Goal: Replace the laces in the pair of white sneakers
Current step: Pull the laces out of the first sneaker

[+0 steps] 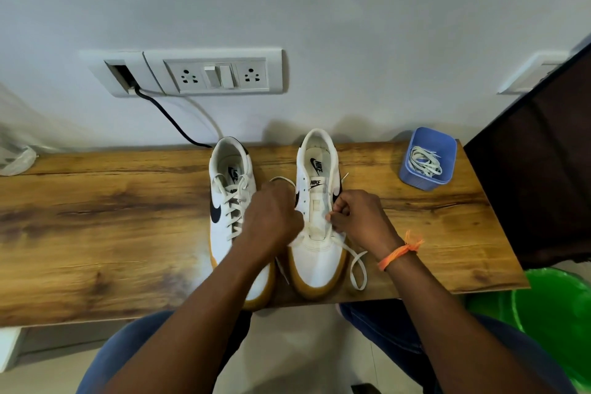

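Two white sneakers with tan soles stand side by side on the wooden shelf (pixel 96 217), toes toward me. The left sneaker (pixel 228 201) is fully laced. The right sneaker (pixel 318 201) has most eyelets bare, with a white lace (pixel 356 262) through the lowest ones and looping onto the wood at its right. My left hand (pixel 271 217) is curled at the shoe's left edge; the lace end loops out behind it. My right hand (pixel 358 217) pinches the lace at the shoe's right eyelet row.
A blue plastic cup (pixel 427 158) holding a bundle of white laces stands at the back right of the shelf. A dark panel (pixel 537 185) rises at the right edge, with a green bin (pixel 556 313) below it. A black cable (pixel 169 118) drops from the wall socket plate (pixel 217 73).
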{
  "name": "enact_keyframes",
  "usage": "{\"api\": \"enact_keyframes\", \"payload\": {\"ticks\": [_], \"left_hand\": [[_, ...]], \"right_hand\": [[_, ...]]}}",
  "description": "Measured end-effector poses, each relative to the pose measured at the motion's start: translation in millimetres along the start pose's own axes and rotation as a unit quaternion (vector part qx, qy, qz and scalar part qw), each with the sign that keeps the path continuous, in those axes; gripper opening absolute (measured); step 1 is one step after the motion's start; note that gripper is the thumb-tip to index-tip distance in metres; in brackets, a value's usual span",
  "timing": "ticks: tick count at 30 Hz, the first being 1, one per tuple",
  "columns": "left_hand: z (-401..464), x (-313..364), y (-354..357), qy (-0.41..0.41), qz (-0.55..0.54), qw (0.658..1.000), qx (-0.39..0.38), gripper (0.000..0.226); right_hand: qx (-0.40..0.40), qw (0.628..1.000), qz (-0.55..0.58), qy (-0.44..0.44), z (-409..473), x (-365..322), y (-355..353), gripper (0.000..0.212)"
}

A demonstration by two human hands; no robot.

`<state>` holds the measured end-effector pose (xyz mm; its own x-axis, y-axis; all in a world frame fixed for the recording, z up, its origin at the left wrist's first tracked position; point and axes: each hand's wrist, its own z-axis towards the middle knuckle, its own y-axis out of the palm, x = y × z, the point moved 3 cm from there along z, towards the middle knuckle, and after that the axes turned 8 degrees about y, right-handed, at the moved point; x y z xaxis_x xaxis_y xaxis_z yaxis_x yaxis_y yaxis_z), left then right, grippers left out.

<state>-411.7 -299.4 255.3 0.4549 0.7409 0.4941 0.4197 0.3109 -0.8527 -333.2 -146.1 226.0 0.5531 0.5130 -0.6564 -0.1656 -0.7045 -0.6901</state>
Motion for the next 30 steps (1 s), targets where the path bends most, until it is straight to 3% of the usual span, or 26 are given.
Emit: {"api": "enact_keyframes", "payload": {"ticks": [4, 7, 12, 16, 20, 22, 24, 27, 30], "left_hand": [[-11.6, 24.9, 22.0, 0.14, 0.197, 0.97, -0.001, 0.032], [-14.5, 26.3, 33.8, 0.181, 0.231, 0.956, 0.006, 0.023], [-7.6, 27.8, 23.6, 0.144, 0.203, 0.968, 0.007, 0.016], [1.6, 2.7, -18.7, 0.01, 0.168, 0.981, 0.093, 0.016], [-3.8, -19.6, -35.9, -0.092, 0.162, 0.977, 0.102, 0.006], [-4.0, -10.5, -27.1, -0.055, 0.168, 0.98, 0.092, 0.017], [-3.1, 6.0, -13.8, 0.04, 0.167, 0.981, 0.09, 0.027], [-5.8, 24.7, 10.0, 0.151, 0.193, 0.967, 0.061, 0.022], [-13.9, 30.5, 28.4, 0.186, 0.215, 0.959, 0.006, 0.017]], "right_hand": [[0.0, 1.0, -0.016, -0.002, -0.2, -2.1, -1.5, 0.013], [0.0, 1.0, -0.015, 0.003, 0.0, -3.1, -1.6, 0.012], [-0.001, 1.0, -0.009, 0.002, -1.4, -3.2, -3.2, 0.014], [-0.006, 1.0, 0.012, 0.012, 0.3, -1.8, -3.7, 0.014], [0.005, 1.0, 0.008, 0.025, -0.9, -0.1, -4.1, 0.015], [0.013, 0.999, -0.001, 0.031, -1.5, -0.7, -4.4, 0.015], [0.015, 0.999, 0.0, 0.033, -1.8, -1.9, -4.4, 0.015], [0.013, 1.0, -0.001, 0.026, -2.3, -3.6, -5.1, 0.014], [0.015, 1.0, -0.008, 0.021, -2.0, -2.7, -4.9, 0.013]]}}
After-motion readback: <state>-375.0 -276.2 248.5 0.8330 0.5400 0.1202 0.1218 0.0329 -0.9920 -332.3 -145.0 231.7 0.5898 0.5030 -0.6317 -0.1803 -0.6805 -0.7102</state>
